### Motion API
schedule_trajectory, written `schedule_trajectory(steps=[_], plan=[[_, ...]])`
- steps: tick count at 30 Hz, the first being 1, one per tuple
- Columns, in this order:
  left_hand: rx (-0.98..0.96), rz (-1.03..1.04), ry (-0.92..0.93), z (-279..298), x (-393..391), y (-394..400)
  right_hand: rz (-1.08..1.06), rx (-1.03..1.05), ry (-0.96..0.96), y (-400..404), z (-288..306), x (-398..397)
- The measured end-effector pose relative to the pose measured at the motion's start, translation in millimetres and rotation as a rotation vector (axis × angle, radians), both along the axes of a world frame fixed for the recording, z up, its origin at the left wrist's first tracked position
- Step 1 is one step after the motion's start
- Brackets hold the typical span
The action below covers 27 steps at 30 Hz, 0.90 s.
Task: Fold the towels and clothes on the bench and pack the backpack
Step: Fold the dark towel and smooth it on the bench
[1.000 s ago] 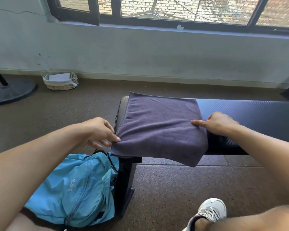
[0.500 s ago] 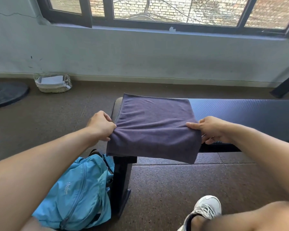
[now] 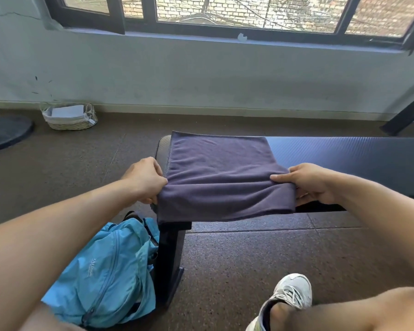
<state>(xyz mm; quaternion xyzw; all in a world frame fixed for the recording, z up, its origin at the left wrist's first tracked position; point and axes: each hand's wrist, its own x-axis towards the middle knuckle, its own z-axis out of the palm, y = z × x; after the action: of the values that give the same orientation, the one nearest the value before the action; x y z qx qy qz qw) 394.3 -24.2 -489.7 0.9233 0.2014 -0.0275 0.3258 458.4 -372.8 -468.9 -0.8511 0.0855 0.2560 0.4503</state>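
Head view shows the left hand (image 3: 145,179) and right hand (image 3: 307,183) pinching the near corners of a folded grey towel (image 3: 221,173) on the desk (image 3: 344,158), folding seemingly unfinished, blue backpack (image 3: 110,273) on the floor unpacked.

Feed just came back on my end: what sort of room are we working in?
Probably a home or small gym. A long black padded bench with a dark grey folded towel on it stands on speckled brown rubber tile flooring, and a light blue nylon backpack leans by the bench leg.
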Motion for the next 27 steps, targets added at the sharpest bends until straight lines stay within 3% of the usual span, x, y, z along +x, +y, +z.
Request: schedule_trajectory(steps=[2,4,8,12,17,22,27], plan=[[0.245,-0.085,-0.003,5.5,-1.7,-9.4,-0.007,-0.008,0.02,-6.9,1.6,-0.9],[0.387,-0.15,-0.124,5.2,-0.4,-18.1,0.046,-0.067,0.069,-12.7,1.3,-4.1],[0.316,-0.406,-0.283,-10.2,12.4,-30.8,0.071,-0.223,-0.025,-11.8,0.1,2.4],[0.384,-0.559,-0.196,-27.0,33.0,-37.4,-0.021,-0.292,-0.155,-2.2,-5.9,27.1],[0.464,-0.617,0.096,-35.6,47.1,-47.0,-0.067,-0.407,-0.348,7.1,-14.3,59.6],[0.473,-0.567,0.101,-38.3,55.9,-57.5,-0.141,-0.572,-0.456,11.4,-22.6,88.1],[0.473,-0.529,0.087,-37.0,66.1,-63.4,-0.138,-0.583,-0.465,21.2,-22.7,96.9]])
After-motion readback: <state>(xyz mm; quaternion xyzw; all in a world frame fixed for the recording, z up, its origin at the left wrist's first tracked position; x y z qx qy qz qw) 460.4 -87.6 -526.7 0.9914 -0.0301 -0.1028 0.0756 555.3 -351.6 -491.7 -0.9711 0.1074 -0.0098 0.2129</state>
